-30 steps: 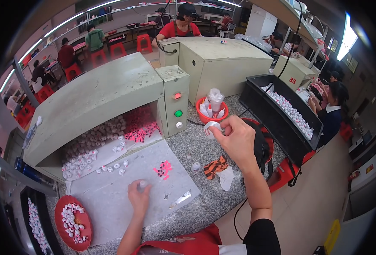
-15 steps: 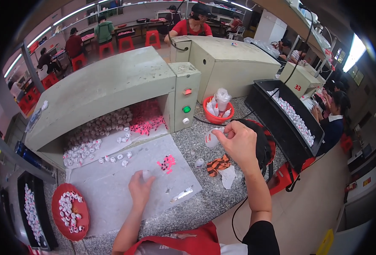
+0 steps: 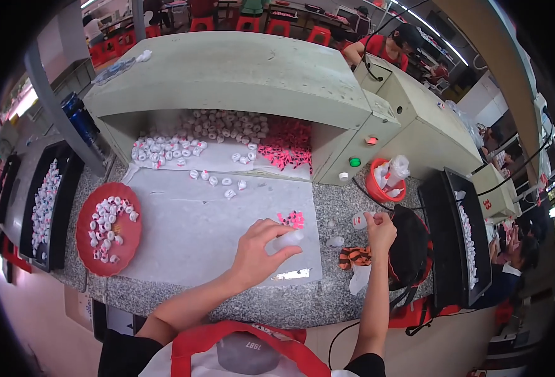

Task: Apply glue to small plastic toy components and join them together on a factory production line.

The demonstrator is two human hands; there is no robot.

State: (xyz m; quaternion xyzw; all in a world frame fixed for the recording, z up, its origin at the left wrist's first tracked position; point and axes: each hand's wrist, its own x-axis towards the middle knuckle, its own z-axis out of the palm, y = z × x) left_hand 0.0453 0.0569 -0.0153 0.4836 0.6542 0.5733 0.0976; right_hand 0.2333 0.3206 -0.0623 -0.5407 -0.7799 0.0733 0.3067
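Observation:
Over the right part of the white sheet (image 3: 208,226), my left hand (image 3: 257,251) closes its thumb and fingers around a small translucent white cylinder (image 3: 289,239). I cannot tell if it is a bottle or a cap. My right hand (image 3: 382,234) pinches a small translucent plastic bottle (image 3: 358,220) with a red mark, above the granite counter. Beyond my left hand lies a cluster of small pink pieces with dark ends (image 3: 292,218). Between the hands, a small clear plastic piece (image 3: 334,242) rests on the counter, near an orange-and-black striped cloth (image 3: 354,256) and crumpled white tissue (image 3: 360,279).
A pale green machine (image 3: 227,69) shelters many small white pieces (image 3: 164,151) and pink ones (image 3: 285,154). At left are a red plate (image 3: 130,242) of white pieces and a black bin (image 3: 61,213). To the right: a red basket (image 3: 378,190) of bottles, black bag (image 3: 410,242), black bin (image 3: 444,245).
The whole view has swung left. My left hand has moved right across the sheet, toward the pink pieces. My right hand still holds the bottle, its forearm now more upright.

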